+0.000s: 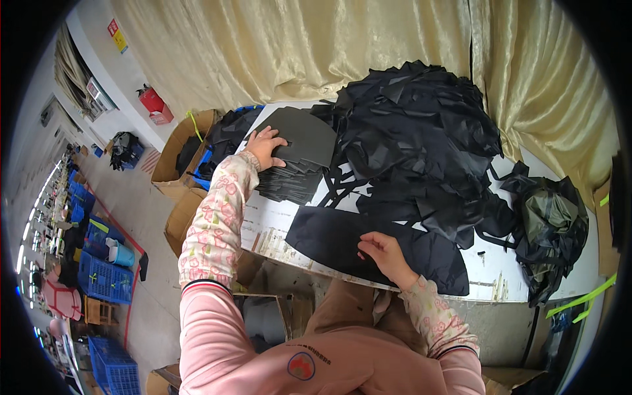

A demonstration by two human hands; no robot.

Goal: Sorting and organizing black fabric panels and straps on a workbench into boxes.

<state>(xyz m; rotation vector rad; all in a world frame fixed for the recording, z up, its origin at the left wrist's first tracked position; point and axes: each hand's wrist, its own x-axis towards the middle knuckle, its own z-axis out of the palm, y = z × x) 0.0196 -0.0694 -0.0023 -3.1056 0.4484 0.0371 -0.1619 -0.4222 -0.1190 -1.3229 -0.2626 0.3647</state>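
My left hand (pixel 266 147) rests on a stack of dark grey curved panels (pixel 303 128), its fingers spread over the top one near the left edge. Below the top panel, the edges of several more fan out toward me. At the table's front edge lies a flat black fabric piece (pixel 329 238) with a curved outline. My right hand (pixel 385 255) is over this piece, its fingers curled in and thumb close to the index finger. Whatever those fingers hold, if anything, is too small to make out.
A big heap of black fabric pieces (pixel 421 131) covers the back of the white table (pixel 263 227). A black plastic bag (pixel 553 217) sits at the right. Cardboard boxes (pixel 174 158) stand at the left, and a gold curtain (pixel 263 46) hangs behind.
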